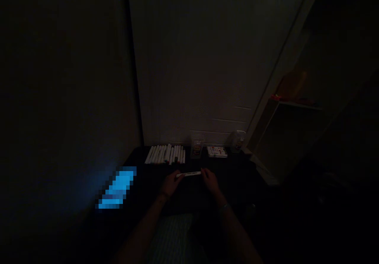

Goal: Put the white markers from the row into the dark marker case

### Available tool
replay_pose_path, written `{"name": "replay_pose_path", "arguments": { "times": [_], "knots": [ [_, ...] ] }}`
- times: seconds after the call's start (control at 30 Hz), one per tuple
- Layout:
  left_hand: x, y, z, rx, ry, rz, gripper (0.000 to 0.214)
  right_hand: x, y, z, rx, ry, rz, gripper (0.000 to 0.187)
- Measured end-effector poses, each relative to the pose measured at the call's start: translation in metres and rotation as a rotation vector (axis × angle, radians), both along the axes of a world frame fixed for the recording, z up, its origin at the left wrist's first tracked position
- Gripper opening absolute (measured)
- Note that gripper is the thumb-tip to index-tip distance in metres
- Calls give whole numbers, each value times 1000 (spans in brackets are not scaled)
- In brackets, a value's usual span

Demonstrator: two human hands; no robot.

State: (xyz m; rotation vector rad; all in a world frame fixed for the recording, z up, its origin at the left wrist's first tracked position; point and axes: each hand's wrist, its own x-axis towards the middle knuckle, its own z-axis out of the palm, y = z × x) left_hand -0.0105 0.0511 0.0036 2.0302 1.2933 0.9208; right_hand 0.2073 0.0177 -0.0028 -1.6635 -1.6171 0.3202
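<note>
A white marker pen (pixel 192 174) lies sideways between my two hands, above the dark table. My left hand (pixel 171 183) is closed on its left end. At the other end, the fingers of my right hand (pixel 210 181) pinch the tip. Behind my left hand, several white markers (pixel 161 154) lie side by side in a row on the table, some with dark or coloured ends. The dim light hides the finer detail of the fingers and the pen.
A clear plastic container (pixel 196 147) stands beyond the pen, with a flat pile of white pens (pixel 217 151) beside it. Another clear container (pixel 237 141) is at the back right. A blurred glowing screen (pixel 118 187) is on the left. The wall (pixel 207 78) rises behind the table (pixel 237 181).
</note>
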Motion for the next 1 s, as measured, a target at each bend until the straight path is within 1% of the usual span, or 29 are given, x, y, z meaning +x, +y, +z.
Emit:
{"name": "replay_pose_path", "arguments": {
  "times": [0.07, 0.23, 0.37, 0.53, 0.7, 0.87, 1.0],
  "knots": [
    [0, -1, 1, -3, -2, -18, 38, 1, 0, 0, -3, -17, -1, 39],
    [0, -1, 0, -6, -3, -2, 37, 2, 0, -1, -25, 12, 3, 42],
    [-1, 0, -2, 31, -32, -28, 37, 3, 1, -1, -41, 36, -10, 42],
    [-2, 2, -4, 67, -36, -39, 37, 4, 2, -2, -21, 45, 13, 41],
    [0, 3, -5, 65, -31, -46, 36, 5, 3, -4, 30, 86, 31, 42],
    [2, 4, -8, 64, -20, -26, 34, 4, 5, -7, 32, 106, 18, 44],
    [2, 7, -12, 94, -2, -6, 33, 5, 5, -10, 45, 79, 43, 42]
  ]
}}
